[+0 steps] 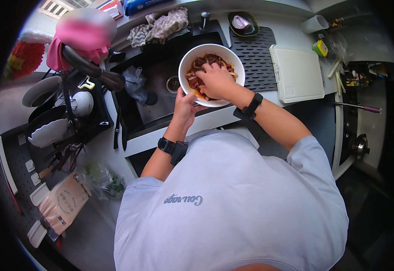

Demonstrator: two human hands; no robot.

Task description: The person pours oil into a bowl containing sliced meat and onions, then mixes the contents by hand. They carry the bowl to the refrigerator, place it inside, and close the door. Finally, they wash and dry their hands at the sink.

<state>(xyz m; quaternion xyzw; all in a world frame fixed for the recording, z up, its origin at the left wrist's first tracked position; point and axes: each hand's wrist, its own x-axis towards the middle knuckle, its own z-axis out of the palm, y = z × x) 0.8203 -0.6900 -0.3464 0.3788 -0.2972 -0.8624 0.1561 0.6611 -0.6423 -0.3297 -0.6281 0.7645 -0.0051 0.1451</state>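
A white bowl is held over the near edge of the black sink. My left hand grips its near left rim, with the thumb on top and the fingers beneath. Inside the bowl lies sliced meat in a reddish-brown sauce, with some paler strips among it. My right hand reaches into the bowl, its fingers spread and pressed into the meat. The fingertips are partly buried, so whether they pinch a piece is hidden. Both wrists wear black bands.
Left of the bowl, a plastic bag lies in the sink. To the right are a ridged drying mat, a dish with a cut onion and a white cutting board. A knife lies left of the sink, near a dish rack.
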